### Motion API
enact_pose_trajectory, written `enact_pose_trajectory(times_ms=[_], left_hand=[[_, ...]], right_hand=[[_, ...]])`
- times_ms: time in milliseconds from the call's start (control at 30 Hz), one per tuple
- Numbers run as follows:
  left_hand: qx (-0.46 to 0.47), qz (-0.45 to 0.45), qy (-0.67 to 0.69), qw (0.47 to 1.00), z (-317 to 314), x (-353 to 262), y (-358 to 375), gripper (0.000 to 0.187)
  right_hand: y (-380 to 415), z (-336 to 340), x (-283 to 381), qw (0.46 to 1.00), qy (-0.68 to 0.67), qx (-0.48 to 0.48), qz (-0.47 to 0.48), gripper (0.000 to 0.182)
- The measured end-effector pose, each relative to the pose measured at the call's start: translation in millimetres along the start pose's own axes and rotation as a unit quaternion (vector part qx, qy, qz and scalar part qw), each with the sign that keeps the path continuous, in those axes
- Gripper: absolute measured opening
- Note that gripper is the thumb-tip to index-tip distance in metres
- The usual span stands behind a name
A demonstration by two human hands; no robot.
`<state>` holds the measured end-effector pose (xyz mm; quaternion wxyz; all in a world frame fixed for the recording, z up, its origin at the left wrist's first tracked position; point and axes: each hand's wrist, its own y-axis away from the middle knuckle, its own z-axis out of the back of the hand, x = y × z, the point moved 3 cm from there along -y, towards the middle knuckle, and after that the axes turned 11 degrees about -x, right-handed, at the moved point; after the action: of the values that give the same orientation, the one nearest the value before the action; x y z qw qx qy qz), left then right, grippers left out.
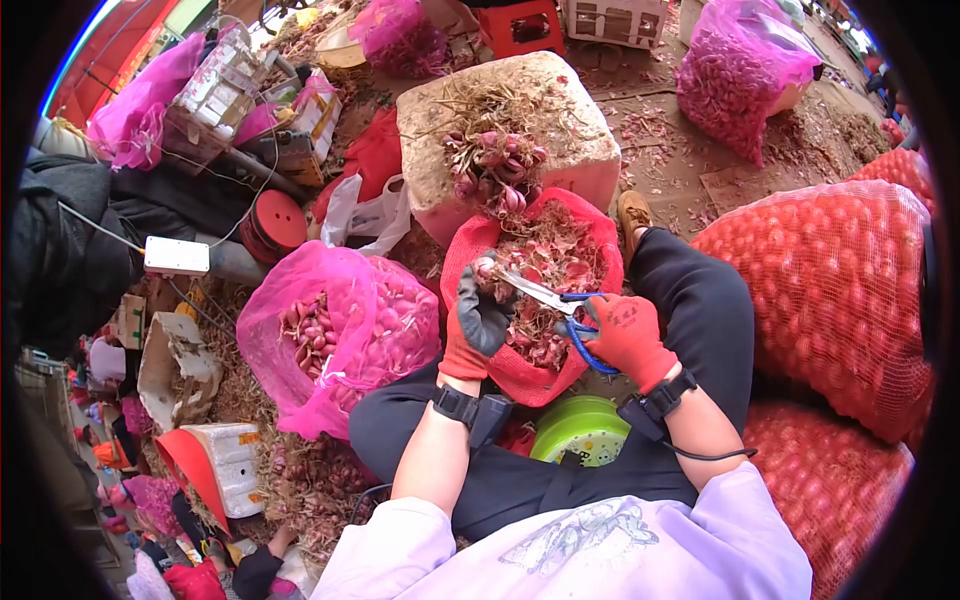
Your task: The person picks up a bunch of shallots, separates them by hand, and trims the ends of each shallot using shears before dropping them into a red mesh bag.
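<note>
My left hand [479, 318], in a red glove with a dark palm, is closed around a shallot [487, 268] with dry roots or stalk. Blue-handled scissors [572, 312] are gripped in my red-gloved right hand [626, 333], their blades pointing left toward that shallot. Below both hands a red mesh bag [606, 228] stands open, holding dry skins and trimmings [556, 262]. A bunch of shallots [500, 165] with dried stalks lies on the white foam block [430, 120] just beyond. To the left, a pink mesh bag [262, 330] contains loose trimmed shallots [312, 330].
Full red mesh sacks [815, 290] are stacked on the right. A green stool [577, 432] shows between my legs. Another pink bag [735, 85] stands far right, and a red crate [518, 27] at the back. Stalks and shallots [310, 480] cover the ground at left.
</note>
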<state>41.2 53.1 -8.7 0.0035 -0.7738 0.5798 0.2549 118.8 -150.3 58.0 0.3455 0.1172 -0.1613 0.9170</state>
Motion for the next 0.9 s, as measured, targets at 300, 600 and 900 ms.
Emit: enact_pose_trajectory(times_ms=[300, 600, 900], left_hand=[[-0.039, 0.004, -0.075, 0.996, 0, -4, 3, 0.037], [-0.049, -0.106, -0.138, 0.984, -6, 8, 6, 0.038], [-0.134, 0.080, -0.092, 0.983, 12, 6, 3, 0.042]], right_hand=[[6, -20, 1, 0.999, -0.042, 0.013, -0.018, 0.043], [10, -28, 7, 0.999, 0.001, 0.019, -0.032, 0.044], [-3, -20, 7, 0.980, -0.152, 0.071, -0.110, 0.044]])
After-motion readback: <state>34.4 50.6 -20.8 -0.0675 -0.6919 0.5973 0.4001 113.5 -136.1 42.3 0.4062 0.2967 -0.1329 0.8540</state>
